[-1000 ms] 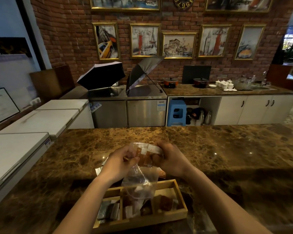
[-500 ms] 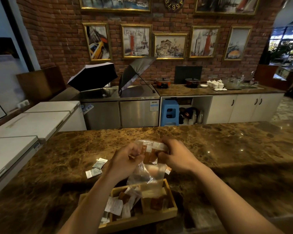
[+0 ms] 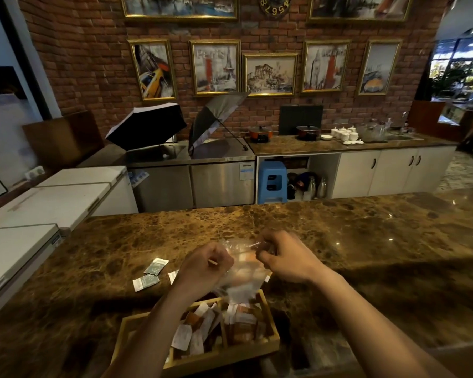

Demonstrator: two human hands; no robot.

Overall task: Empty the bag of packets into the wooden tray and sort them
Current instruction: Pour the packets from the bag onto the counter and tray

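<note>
Counter (image 3: 339, 241) was brown marble, veined gold. Tray (image 3: 219, 356) pale wood w/ white & orange-brown packets (image 3: 200, 328); grey-green packets (image 3: 150, 274) left of tray.

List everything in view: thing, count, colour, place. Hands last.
clear plastic bag: one, see-through, held upside down over the tray, a few packets still inside
light wooden tray: one, pale wood, divided, near counter edge
packets in tray: many, white and brown, heaped in compartments
loose packets: at least three, grey-green and white, on counter left of hands
brown marble counter: one, under everything
open umbrellas: two, black and grey, on steel units behind
blue plastic stool: one, under back counter
framed pictures: several, gold frames, brick wall
left hand: gripping bag
right hand: gripping bag
</note>
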